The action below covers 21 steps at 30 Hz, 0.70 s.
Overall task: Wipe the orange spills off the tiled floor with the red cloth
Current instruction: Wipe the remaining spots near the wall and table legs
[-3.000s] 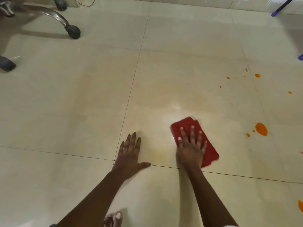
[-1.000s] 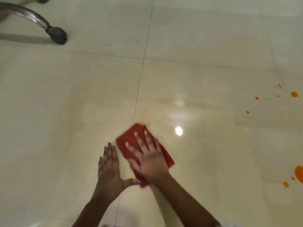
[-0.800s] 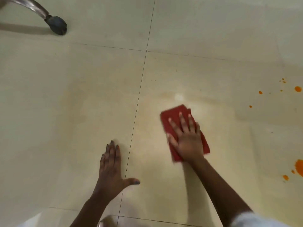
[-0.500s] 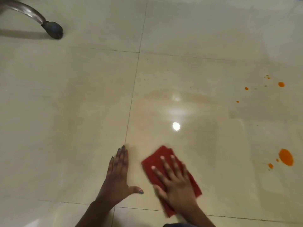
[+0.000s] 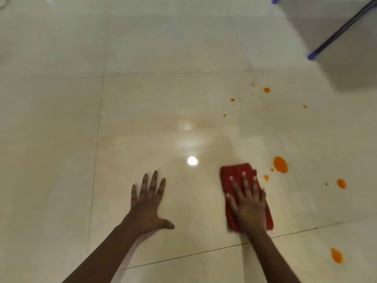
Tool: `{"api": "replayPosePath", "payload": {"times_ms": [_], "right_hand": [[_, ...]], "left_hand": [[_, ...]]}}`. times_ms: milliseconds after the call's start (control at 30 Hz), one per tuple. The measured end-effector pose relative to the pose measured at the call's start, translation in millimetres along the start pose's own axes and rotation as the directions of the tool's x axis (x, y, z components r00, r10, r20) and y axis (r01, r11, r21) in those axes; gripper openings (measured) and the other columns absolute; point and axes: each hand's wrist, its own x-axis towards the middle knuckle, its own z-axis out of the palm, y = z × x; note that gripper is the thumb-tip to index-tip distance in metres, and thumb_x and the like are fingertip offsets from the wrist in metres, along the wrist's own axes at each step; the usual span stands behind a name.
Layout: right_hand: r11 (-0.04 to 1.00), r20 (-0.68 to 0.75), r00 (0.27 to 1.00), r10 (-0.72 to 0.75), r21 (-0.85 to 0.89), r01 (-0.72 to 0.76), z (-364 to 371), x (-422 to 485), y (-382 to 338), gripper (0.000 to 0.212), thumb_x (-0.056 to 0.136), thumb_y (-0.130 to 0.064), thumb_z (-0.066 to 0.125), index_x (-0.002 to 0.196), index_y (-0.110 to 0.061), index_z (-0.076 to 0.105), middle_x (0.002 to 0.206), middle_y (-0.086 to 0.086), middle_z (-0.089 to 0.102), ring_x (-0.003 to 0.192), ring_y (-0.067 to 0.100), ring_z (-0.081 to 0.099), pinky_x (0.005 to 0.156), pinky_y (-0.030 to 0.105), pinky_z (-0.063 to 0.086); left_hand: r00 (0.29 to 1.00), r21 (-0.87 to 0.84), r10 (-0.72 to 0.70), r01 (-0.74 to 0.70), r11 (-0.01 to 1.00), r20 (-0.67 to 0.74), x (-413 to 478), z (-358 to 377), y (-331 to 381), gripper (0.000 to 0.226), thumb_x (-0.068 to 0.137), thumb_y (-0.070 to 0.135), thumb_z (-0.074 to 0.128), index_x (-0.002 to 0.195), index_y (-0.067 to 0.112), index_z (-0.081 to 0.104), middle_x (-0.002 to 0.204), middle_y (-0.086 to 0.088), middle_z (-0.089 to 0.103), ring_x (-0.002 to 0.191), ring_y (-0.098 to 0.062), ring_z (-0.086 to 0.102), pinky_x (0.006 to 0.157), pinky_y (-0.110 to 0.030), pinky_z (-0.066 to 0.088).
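The tiled floor (image 5: 61, 139) is a glossy pale cream, crossed by thin dark grout lines (image 5: 97, 139) in a square grid, with a bright white light reflection (image 5: 192, 160) near its middle. The cloth (image 5: 234, 175) is plain deep red. The spills (image 5: 341, 183) are vivid orange: one large blob (image 5: 280, 164), smaller blots, and a scatter of tiny specks (image 5: 232, 99). A slanted rod (image 5: 342, 29) at the top right is blue-violet.

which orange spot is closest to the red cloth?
The small drop just off the right edge of the red cloth, below-left of the biggest blob.
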Motion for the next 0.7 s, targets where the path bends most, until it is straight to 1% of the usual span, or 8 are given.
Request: {"api": "replayPosePath", "payload": {"times_ms": [67,100,167,267,367,467,567,700], "right_hand": [[0.984,0.06,0.982,0.177,0.017,-0.179,-8,50,5,0.062,0.088,-0.064,0.01,0.146,-0.04,0.006,0.158,0.004,0.006,0.143,0.032,0.001,0.111,0.056,0.009],[0.979,0.091,0.976,0.198,0.026,-0.202,-8,65,-7,0.062,0.089,-0.063,0.012,0.146,-0.041,0.003,0.158,0.004,0.001,0.143,0.032,-0.004,0.112,0.056,0.005],[0.996,0.097,0.992,0.076,0.042,-0.08,-4,64,-41,0.064,0.087,-0.063,0.011,0.146,-0.04,0.007,0.157,0.004,-0.001,0.143,0.033,-0.004,0.111,0.058,0.003],[0.996,0.097,0.992,-0.085,0.031,0.082,7,-4,-53,0.058,0.091,-0.061,0.018,0.144,-0.037,0.025,0.153,0.005,0.02,0.141,0.034,0.015,0.107,0.06,0.014],[0.989,0.045,0.99,0.133,0.06,-0.135,4,-38,-9,0.057,0.094,-0.059,0.01,0.141,-0.035,0.03,0.149,0.011,0.031,0.137,0.035,0.02,0.104,0.059,0.01],[0.926,0.053,0.94,0.336,0.166,-0.34,-10,-22,5,0.06,0.09,-0.057,0.016,0.143,-0.032,0.027,0.152,0.017,0.024,0.139,0.039,0.016,0.106,0.062,0.013],[0.891,0.102,0.924,0.369,0.243,-0.383,-14,-11,-8,0.064,0.083,-0.057,0.007,0.143,-0.035,0.011,0.156,0.012,0.006,0.142,0.037,0.002,0.11,0.058,0.005],[0.881,0.127,0.896,0.426,0.168,-0.442,-9,-16,1,0.063,0.083,-0.061,0.001,0.142,-0.041,0.004,0.157,0.009,0.001,0.142,0.037,-0.002,0.11,0.056,0.002]], "left_hand": [[0.993,0.067,-0.06,0.054,0.996,0.101,4,-5,8,0.14,0.038,0.089,0.041,0.136,0.024,-0.034,0.135,0.004,-0.054,0.127,-0.023,-0.045,0.107,-0.054,-0.017],[0.985,0.117,-0.097,0.08,0.99,0.145,5,-9,12,0.141,0.042,0.089,0.045,0.134,0.018,-0.035,0.134,-0.001,-0.055,0.127,-0.027,-0.046,0.107,-0.055,-0.015],[0.966,0.174,-0.164,0.13,0.976,0.199,4,-17,23,0.139,0.055,0.083,0.055,0.134,0.01,-0.033,0.136,-0.004,-0.05,0.13,-0.03,-0.04,0.108,-0.058,-0.01],[0.951,0.193,-0.199,0.155,0.969,0.235,7,-32,39,0.128,0.064,0.078,0.055,0.145,0.012,-0.019,0.147,-0.007,-0.038,0.136,-0.029,-0.032,0.109,-0.058,-0.005],[0.965,0.278,-0.144,0.079,0.957,0.22,17,-50,53,0.115,0.073,0.076,0.049,0.147,0.01,-0.01,0.153,-0.01,-0.026,0.138,-0.029,-0.027,0.111,-0.054,-0.005],[0.976,0.284,-0.055,-0.007,0.959,0.209,31,-66,69,0.102,0.082,0.067,0.046,0.148,0.011,-0.008,0.155,-0.008,-0.021,0.14,-0.025,-0.023,0.113,-0.048,-0.006],[0.973,0.245,0.013,-0.072,0.967,0.232,47,-76,84,0.095,0.086,0.062,0.045,0.148,0.012,-0.007,0.155,-0.006,-0.019,0.141,-0.021,-0.02,0.114,-0.043,-0.005],[0.97,0.218,0.031,-0.085,0.972,0.241,75,-81,98,0.094,0.088,0.06,0.045,0.148,0.012,-0.009,0.155,-0.006,-0.021,0.142,-0.021,-0.019,0.115,-0.043,-0.003]]}}
